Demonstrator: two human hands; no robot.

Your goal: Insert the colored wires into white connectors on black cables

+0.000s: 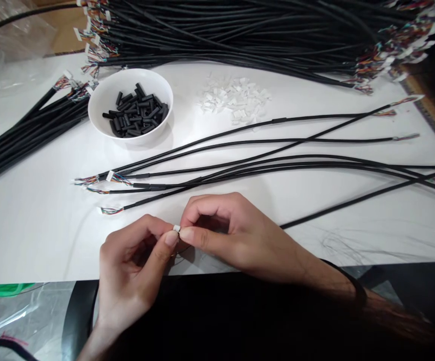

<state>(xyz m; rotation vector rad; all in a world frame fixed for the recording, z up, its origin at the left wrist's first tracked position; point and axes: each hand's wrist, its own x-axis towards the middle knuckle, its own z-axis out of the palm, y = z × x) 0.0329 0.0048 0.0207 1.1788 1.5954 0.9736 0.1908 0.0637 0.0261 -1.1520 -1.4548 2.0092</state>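
Note:
Close to the table's front edge, my left hand [138,265] is closed, its thumb and index finger pinching a small white connector [176,228]. My right hand [228,230] meets it from the right, thumb and fingertips pressed together at the connector's side; what they grip is too small and covered to make out. A black cable [315,214] runs in from the right and disappears behind my right hand. Thin wires [177,256] show faintly below the fingertips. Just beyond my hands lie several black cables [240,173] with coloured wire ends, some carrying white connectors.
A white bowl [96,118] holds short black tube pieces [136,113]. To its right is a pile of small white connectors [236,98]. Thick bundles of black cables lie at the back [240,35] and left [25,133]. Clear plastic [10,55] sits at the upper left.

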